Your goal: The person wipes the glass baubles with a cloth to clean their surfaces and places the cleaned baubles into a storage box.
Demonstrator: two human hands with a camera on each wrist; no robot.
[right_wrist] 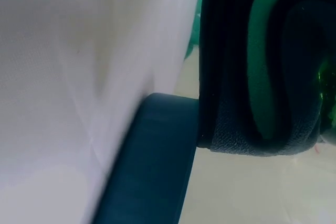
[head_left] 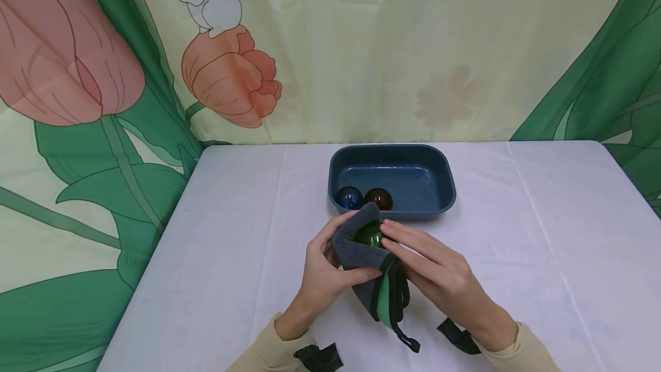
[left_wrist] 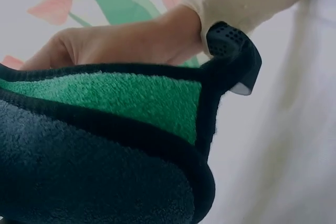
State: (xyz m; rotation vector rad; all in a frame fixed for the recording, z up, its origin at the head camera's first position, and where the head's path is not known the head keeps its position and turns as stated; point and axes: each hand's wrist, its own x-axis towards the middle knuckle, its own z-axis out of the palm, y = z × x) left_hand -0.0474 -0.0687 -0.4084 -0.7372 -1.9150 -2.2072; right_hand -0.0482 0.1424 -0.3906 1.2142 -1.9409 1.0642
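Note:
A folded cloth (head_left: 361,254), dark grey-blue with a green reverse, black edging and a hanging loop, is wrapped partly around a green glass ball (head_left: 369,235). My left hand (head_left: 322,271) grips the cloth from the left, thumb across its front. From the right, my right hand (head_left: 439,266) holds the ball with its fingertips; its thumb is hidden. The cloth's green side (left_wrist: 131,98) shows large in the left wrist view. Folded layers of cloth (right_wrist: 262,108) and a sliver of the green ball (right_wrist: 328,98) appear in the right wrist view.
Just beyond the hands stands a dark blue rectangular tray (head_left: 444,188). Inside it, near the front left, sit a blue glass ball (head_left: 349,197) and a brown glass ball (head_left: 378,198). A white cloth covers the table (head_left: 232,217); a printed curtain (head_left: 361,45) hangs behind.

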